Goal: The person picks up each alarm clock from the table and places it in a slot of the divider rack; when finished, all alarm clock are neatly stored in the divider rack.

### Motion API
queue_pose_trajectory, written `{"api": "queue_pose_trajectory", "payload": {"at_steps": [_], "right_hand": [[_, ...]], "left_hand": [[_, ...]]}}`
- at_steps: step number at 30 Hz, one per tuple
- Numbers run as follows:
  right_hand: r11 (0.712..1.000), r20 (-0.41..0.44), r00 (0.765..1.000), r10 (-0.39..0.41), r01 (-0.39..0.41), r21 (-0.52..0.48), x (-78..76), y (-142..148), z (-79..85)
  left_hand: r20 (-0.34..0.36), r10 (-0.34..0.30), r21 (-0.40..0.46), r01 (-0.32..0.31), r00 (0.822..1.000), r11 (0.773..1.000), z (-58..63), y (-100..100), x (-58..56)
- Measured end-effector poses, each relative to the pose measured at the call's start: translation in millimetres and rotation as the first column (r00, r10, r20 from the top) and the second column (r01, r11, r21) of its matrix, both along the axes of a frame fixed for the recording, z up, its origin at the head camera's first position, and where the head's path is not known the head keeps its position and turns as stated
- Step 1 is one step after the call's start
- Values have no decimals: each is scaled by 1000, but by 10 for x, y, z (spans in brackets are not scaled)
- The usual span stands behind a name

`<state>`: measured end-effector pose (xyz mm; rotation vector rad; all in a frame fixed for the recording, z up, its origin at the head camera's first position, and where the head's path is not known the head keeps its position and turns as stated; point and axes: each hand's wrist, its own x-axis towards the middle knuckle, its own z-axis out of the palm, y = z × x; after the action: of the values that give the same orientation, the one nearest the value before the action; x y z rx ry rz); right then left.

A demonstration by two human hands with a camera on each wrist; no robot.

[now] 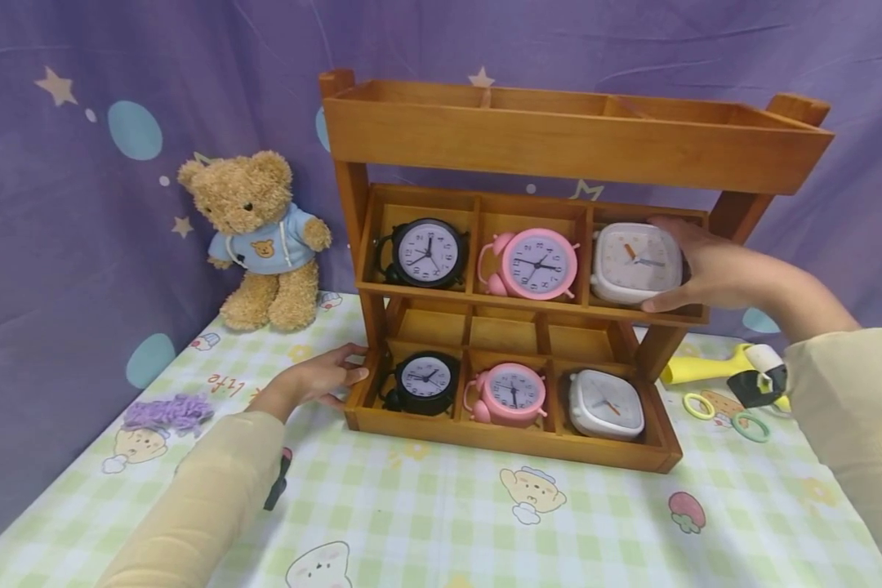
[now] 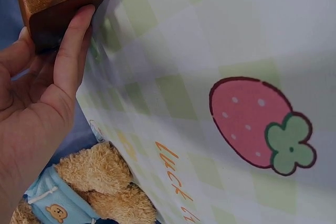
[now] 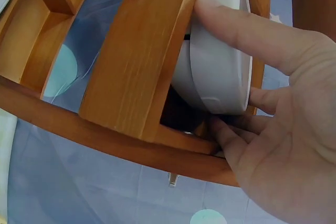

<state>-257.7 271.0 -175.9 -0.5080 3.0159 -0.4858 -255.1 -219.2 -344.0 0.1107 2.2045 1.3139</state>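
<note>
In the head view, my right hand [image 1: 720, 265] holds a white alarm clock [image 1: 635, 261] in the right compartment of the wooden shelf's [image 1: 573, 143] middle tier. In the right wrist view, the thumb lies on one side of this clock [image 3: 218, 59] and the fingers reach to its other side. My left hand [image 1: 319, 376] touches the shelf's lower left end with fingers extended. A black alarm clock [image 1: 428, 253] and a pink alarm clock [image 1: 538, 264] share that tier. Below stand another black clock [image 1: 425, 382], pink clock [image 1: 513, 394] and white clock [image 1: 606, 403].
A teddy bear [image 1: 268, 237] in a blue hoodie sits to the left of the shelf. Near it lies a purple fuzzy bundle [image 1: 169, 412]. Yellow item [image 1: 706, 367] and small rings [image 1: 698, 406] lie at the right, by my right sleeve. A checked cloth [image 1: 441, 523] covers the table.
</note>
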Motion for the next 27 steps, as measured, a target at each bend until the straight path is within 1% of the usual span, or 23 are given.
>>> {"api": "queue_pose_trajectory", "payload": {"at_steps": [7, 16, 20, 23, 27], "right_hand": [[1000, 41, 999, -18, 19, -21, 19, -3, 18], [999, 9, 1000, -23, 24, -41, 15, -14, -10], [999, -33, 999, -12, 10, -53, 41, -5, -39], [999, -88, 996, 3, -7, -45, 82, 3, -64], [999, -168, 986, 20, -25, -29, 149, 12, -102]], "left_hand": [[1, -1, 5, 1, 1000, 1000, -8, 21, -2], [8, -4, -4, 5, 1000, 1000, 16, 34, 5], [7, -8, -5, 8, 1000, 1000, 17, 40, -2], [6, -16, -9, 16, 1000, 1000, 20, 41, -6], [-8, -27, -27, 27, 1000, 999, 38, 39, 1]]}}
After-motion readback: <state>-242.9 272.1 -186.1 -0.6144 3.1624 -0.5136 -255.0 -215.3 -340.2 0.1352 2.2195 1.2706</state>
